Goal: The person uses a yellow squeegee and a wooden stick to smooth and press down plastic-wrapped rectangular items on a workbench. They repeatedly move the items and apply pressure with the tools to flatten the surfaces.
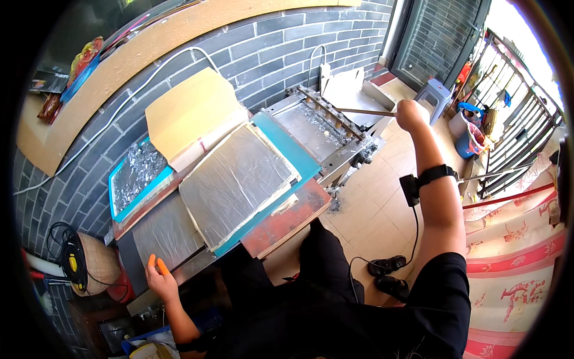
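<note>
My right hand (412, 115) is closed round one end of a thin brown stick (368, 112). The stick's other end reaches the toothed bar across a metal machine (308, 128), whose bed is littered with silvery scraps. Near the front edge of the bench, my left hand (160, 280) has its fingers stretched out, two with orange tips, and holds nothing I can see. Beside it lies a dark grey sheet (167, 236). A stack of paper topped by a wrinkled grey film sheet (236, 182) rests on a teal board (293, 149) in front of me.
An open tan cardboard folder (191, 110) stands behind the stack. Left of it sits a blue-rimmed tray (116, 203) of crumpled silvery foil. A reddish board (287, 218) juts toward my lap. A grey stool (433, 96) and buckets (469, 140) stand by the railing.
</note>
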Available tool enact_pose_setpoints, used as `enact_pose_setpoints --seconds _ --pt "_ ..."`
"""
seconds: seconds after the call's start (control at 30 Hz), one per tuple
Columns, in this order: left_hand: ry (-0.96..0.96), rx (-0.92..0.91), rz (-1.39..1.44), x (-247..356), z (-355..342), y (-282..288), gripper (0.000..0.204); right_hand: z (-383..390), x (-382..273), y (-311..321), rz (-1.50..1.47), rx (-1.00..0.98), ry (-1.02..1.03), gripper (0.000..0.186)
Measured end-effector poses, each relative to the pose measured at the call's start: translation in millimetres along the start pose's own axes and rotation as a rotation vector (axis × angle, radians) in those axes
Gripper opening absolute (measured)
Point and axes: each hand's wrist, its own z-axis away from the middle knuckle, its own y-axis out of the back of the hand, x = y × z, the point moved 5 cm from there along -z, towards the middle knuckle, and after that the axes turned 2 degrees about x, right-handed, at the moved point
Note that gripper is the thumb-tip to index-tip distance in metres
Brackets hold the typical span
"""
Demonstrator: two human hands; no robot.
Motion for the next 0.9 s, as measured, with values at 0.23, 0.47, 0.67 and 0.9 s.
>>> enact_pose_setpoints --seconds 0.23,0.47,0.67,0.9 --pt "-0.035 0.045 0.023 -3 2 -2 0.025 -4 32 24 0.055 -0.02 -0.072 0.024" --pt "0.016 -0.004 0.016 -2 1 -4 0.025 -4 65 37 0.067 0.065 -0.126 0.022" --pt "0.044 -0.031 0.015 0 1 -4 0.026 -31 52 4 0.249 0.005 -0.212 0.025" --pt "0.035 -0.031 -0.014 1 1 -3 0.025 -63 25 -17 0.336 -0.102 -0.181 0.024"
